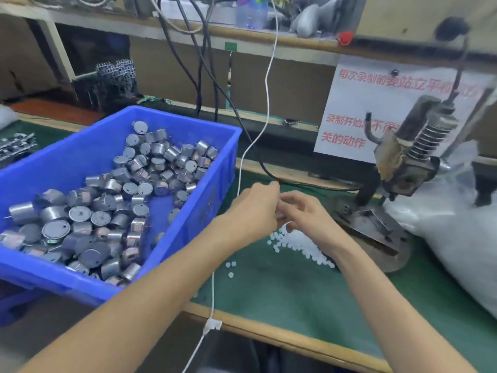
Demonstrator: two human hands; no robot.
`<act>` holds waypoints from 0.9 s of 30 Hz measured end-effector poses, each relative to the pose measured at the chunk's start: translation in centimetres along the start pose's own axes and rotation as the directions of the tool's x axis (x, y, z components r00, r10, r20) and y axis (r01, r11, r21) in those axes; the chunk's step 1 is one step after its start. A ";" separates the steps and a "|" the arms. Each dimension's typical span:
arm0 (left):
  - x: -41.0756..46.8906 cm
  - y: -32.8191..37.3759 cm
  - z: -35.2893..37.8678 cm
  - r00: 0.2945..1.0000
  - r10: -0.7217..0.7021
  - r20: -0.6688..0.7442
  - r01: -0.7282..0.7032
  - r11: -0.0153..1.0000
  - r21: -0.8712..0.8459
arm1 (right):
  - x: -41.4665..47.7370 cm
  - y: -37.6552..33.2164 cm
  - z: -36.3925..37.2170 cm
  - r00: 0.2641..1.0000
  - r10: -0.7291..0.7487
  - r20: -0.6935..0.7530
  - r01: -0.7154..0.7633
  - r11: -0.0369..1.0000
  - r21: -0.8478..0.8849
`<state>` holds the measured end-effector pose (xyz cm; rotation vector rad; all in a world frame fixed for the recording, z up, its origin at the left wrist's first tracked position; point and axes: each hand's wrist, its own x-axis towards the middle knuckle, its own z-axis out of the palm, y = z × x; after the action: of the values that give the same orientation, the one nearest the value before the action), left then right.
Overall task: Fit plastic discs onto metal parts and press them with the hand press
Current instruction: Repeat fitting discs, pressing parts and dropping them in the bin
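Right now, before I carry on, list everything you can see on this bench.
bin: one, blue, left of bench
metal parts: many, silver, heaped in bin
plastic discs: many, white, piled on mat
mat: one, green, bench top
hand press: one, dark, right
sign: one, white with red writing, behind press
cable: one, white, hanging centre
bag: one, clear, far right
left grip: above discs, contents blurred
right grip: meets left grip
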<state>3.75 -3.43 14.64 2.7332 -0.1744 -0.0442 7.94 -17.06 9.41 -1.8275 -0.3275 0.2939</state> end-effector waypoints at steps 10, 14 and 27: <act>1.4 -3.0 10.7 0.991 -0.132 0.028 0.135 0.950 -0.282 | -4.9 8.2 0.3 0.955 -0.018 -0.296 0.032 0.999 0.042; 1.6 -2.9 11.4 0.995 -0.093 -0.025 0.082 0.958 -0.275 | -5.5 8.7 0.5 0.936 -0.048 -0.349 0.099 0.986 0.130; -1.3 -3.6 13.4 0.892 0.261 -0.370 -0.382 0.871 -0.307 | -6.3 10.0 0.7 0.923 -0.109 -0.369 0.125 0.992 0.019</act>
<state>2.11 -5.15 0.89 2.2554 -0.4812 0.4159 2.54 -21.39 -0.18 -1.7694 -0.1646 -0.1272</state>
